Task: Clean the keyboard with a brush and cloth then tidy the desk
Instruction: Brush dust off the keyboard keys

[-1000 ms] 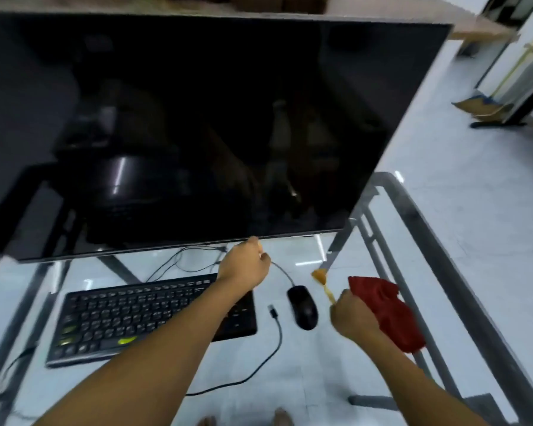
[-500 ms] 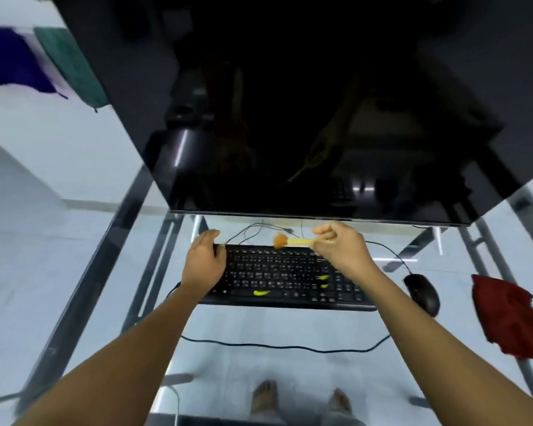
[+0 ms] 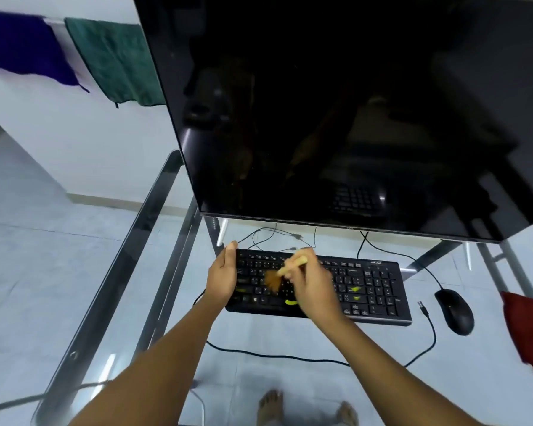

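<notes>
Over the left half of the keyboard (image 3: pixel 366 290): right hand (image 3: pixel 311 287) pinches the brush (image 3: pixel 285 270) by its pale handle, bristles down on the keys. Left hand (image 3: pixel 223 278) lies straight-fingered against the keyboard's left end, bracing it, gripping nothing. Mouse (image 3: pixel 454 310) sits just right of the keyboard, red cloth (image 3: pixel 530 330) further right, well apart. Step looks like the brushing pass, early on. Next: sweep rows toward the right end with light pressure, then reach right for the cloth.

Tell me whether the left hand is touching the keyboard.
Touching. The head view shows the left hand resting on the left end of the keyboard, covering its keys.
</notes>
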A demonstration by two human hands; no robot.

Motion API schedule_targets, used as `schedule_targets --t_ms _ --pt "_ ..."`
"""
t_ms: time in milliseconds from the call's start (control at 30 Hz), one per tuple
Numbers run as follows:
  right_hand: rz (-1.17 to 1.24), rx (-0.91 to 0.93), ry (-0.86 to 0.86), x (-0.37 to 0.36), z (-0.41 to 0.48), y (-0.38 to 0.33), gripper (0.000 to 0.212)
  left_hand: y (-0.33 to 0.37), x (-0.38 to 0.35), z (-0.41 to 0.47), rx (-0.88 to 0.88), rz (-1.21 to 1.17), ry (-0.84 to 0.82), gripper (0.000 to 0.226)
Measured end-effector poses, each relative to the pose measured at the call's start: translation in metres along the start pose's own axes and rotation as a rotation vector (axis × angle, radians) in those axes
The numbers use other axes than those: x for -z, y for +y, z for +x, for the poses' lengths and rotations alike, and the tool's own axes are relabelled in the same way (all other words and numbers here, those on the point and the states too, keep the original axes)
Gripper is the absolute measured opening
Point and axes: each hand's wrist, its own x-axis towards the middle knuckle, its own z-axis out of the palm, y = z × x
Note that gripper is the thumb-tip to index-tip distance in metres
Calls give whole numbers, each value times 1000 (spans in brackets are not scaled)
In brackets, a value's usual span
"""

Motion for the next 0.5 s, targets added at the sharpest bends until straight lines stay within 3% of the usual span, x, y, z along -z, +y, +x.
schedule_targets --t_ms 67,133,200,333,367,433,500 --pt "53 38 94 5 -2 -1 5 0 3 0 -6 -45 -19 61" --pt "89 -30 -90 -2 -8 -5 16 1 4 1 -16 -65 -20 57" --pt "-24 -25 -255 -10 -13 -3 15 3 6 0 -22 -88 -26 55" --pt "-2 34 109 -4 -1 -1 15 4 11 5 -16 -95 -50 56" --pt "45 7 80 -4 0 -4 14 3 11 7 -21 -81 -37 56" --pt "60 -59 -181 -10 -1 -7 11 2 10 8 -26 -67 -8 56" --pt "-23 -28 -206 -12 1 -2 13 1 8 6 -19 -89 -2 53"
